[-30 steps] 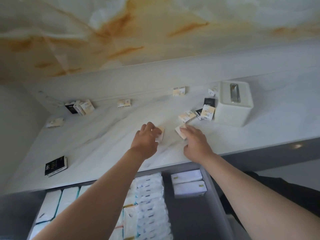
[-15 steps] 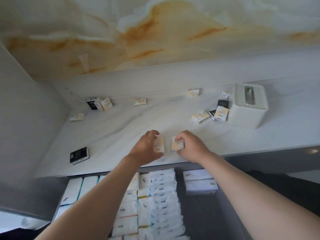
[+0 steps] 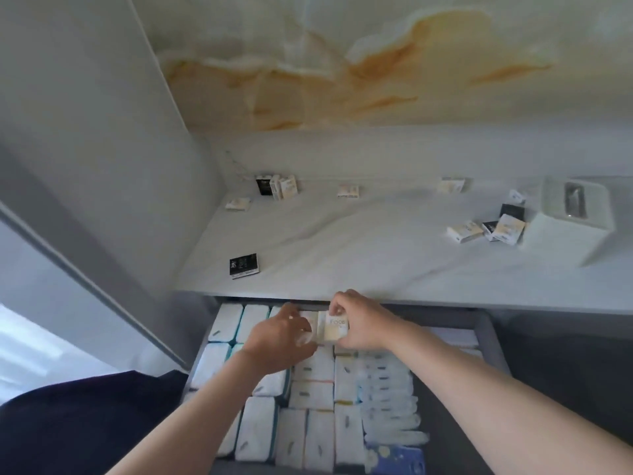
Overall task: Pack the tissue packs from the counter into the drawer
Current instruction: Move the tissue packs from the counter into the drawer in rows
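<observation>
A cream tissue pack (image 3: 336, 329) is pinched upright between the thumb and curled fingers of the right hand (image 3: 364, 323), just over the back edge of the open drawer (image 3: 491, 341). A second pale pack (image 3: 310, 318) is gripped in the curled fingers of the left hand (image 3: 281, 337). The two packs are held side by side; whether they touch cannot be told.

Below both hands the drawer is seen filled with rows of white tissue packs (image 3: 311, 395), and a blue patterned pack (image 3: 397, 457) is lodged under the right forearm. Beyond the hands the pale counter (image 3: 342, 255) is spread. A black pack (image 3: 244, 265) is laid beyond the left hand. A group of cream and black packs (image 3: 486, 230) is scattered well beyond the right hand, just beside a white tissue box (image 3: 568, 224). Further packs (image 3: 279, 187) are ranged along the counter's far edge.
</observation>
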Action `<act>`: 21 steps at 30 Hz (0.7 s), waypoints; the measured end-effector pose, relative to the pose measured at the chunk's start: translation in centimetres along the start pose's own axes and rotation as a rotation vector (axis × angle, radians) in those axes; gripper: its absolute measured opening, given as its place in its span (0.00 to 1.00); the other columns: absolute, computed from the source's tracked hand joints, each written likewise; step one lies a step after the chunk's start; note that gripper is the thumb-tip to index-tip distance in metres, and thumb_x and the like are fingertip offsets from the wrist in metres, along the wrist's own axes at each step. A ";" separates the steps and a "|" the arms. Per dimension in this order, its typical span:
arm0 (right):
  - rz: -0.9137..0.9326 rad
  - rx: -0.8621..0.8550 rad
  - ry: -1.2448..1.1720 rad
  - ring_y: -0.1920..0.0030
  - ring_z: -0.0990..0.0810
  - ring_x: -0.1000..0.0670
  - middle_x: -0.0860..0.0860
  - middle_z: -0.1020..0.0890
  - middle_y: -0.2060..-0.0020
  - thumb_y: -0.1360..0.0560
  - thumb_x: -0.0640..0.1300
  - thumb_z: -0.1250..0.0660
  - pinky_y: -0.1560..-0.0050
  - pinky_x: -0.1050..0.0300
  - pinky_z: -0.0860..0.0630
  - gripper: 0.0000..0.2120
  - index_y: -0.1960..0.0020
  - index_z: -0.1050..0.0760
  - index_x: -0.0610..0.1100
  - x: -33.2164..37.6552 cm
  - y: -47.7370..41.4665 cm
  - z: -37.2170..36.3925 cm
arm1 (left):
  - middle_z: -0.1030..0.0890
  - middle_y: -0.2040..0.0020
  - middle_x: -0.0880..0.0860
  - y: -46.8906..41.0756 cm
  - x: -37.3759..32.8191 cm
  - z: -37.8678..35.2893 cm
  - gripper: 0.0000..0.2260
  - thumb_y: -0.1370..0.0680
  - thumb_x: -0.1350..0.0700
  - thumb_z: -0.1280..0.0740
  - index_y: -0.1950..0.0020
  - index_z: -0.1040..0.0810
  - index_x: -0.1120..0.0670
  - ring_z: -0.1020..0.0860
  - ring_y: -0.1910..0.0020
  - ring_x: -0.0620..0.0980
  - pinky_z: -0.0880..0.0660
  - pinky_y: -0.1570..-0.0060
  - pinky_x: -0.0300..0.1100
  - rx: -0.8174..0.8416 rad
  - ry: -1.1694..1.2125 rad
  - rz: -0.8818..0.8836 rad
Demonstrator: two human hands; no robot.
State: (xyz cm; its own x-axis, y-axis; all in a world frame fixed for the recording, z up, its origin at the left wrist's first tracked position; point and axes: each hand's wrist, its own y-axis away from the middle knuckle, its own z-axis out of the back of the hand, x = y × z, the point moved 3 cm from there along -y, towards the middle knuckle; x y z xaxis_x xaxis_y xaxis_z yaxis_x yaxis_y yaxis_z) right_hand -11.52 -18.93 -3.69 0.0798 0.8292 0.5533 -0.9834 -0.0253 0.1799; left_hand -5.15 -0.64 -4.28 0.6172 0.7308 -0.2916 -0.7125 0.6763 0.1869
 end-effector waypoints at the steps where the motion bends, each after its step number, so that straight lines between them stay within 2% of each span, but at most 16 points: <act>1: 0.016 0.035 0.034 0.47 0.24 0.53 0.56 0.30 0.47 0.35 0.50 0.24 0.49 0.56 0.25 0.21 0.47 0.30 0.55 0.6 0.0 -0.9 | 0.30 0.39 0.46 0.5 0.3 -0.5 0.20 0.26 0.36 0.36 0.40 0.22 0.44 0.21 0.49 0.51 0.25 0.51 0.42 0.046 -0.050 0.038; 4: 0.024 0.097 0.109 0.51 0.24 0.52 0.56 0.30 0.48 0.33 0.46 0.26 0.53 0.57 0.27 0.15 0.51 0.28 0.54 1.4 0.2 -3.0 | 0.28 0.40 0.53 0.9 0.3 -2.0 0.24 0.25 0.35 0.39 0.36 0.24 0.47 0.21 0.46 0.54 0.24 0.48 0.44 0.121 -0.114 0.161; 7: -0.021 0.166 0.162 0.47 0.23 0.50 0.54 0.30 0.43 0.32 0.45 0.26 0.47 0.54 0.24 0.14 0.51 0.26 0.53 0.9 0.6 -4.4 | 0.29 0.40 0.56 0.8 -0.2 -3.2 0.25 0.23 0.35 0.43 0.34 0.26 0.50 0.22 0.46 0.55 0.22 0.50 0.45 0.127 -0.162 0.211; 10: -0.063 0.213 0.215 0.47 0.24 0.49 0.54 0.33 0.45 0.32 0.45 0.25 0.48 0.52 0.23 0.13 0.52 0.27 0.53 0.3 0.9 -5.1 | 0.27 0.39 0.56 0.4 -0.4 -3.9 0.18 0.20 0.44 0.40 0.38 0.26 0.54 0.23 0.44 0.56 0.25 0.49 0.45 0.084 -0.049 0.248; 13: -0.057 0.213 0.226 0.49 0.25 0.49 0.55 0.34 0.48 0.31 0.43 0.27 0.54 0.56 0.28 0.12 0.52 0.27 0.51 -0.2 1.0 -6.0 | 0.24 0.39 0.56 0.0 -0.4 -4.2 0.12 0.21 0.55 0.38 0.39 0.26 0.57 0.23 0.44 0.55 0.26 0.49 0.43 0.153 -0.019 0.245; 15: -0.066 0.184 0.191 0.48 0.25 0.49 0.54 0.33 0.46 0.30 0.44 0.26 0.54 0.56 0.27 0.11 0.52 0.26 0.51 -0.6 1.1 -6.5 | 0.23 0.40 0.54 -0.1 -0.3 -3.9 0.15 0.23 0.57 0.37 0.36 0.27 0.55 0.22 0.45 0.54 0.25 0.50 0.42 0.202 -0.030 0.212; 17: -0.087 0.151 0.150 0.46 0.24 0.49 0.53 0.31 0.44 0.30 0.45 0.26 0.48 0.54 0.24 0.11 0.52 0.26 0.51 -1.0 1.2 -6.7 | 0.25 0.38 0.53 -0.1 -0.2 -3.3 0.21 0.25 0.55 0.35 0.32 0.31 0.51 0.23 0.44 0.53 0.24 0.49 0.44 0.210 -0.099 0.103; 21: -0.100 0.126 0.103 0.43 0.26 0.50 0.54 0.32 0.42 0.30 0.44 0.26 0.42 0.53 0.25 0.13 0.47 0.25 0.50 -1.4 1.6 -6.9 | 0.33 0.33 0.48 0.2 -0.2 -4.3 0.34 0.32 0.46 0.26 0.28 0.35 0.44 0.33 0.35 0.50 0.31 0.35 0.48 0.284 -0.177 -0.174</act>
State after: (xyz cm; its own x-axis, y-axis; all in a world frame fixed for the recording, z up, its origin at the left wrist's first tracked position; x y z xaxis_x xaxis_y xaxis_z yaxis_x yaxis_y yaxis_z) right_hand -14.37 -16.33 -9.80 0.1525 0.8838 0.4423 -0.9428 -0.0042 0.3334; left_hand -6.89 -1.03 -8.21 0.7867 0.5903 -0.1803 -0.4859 0.7725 0.4088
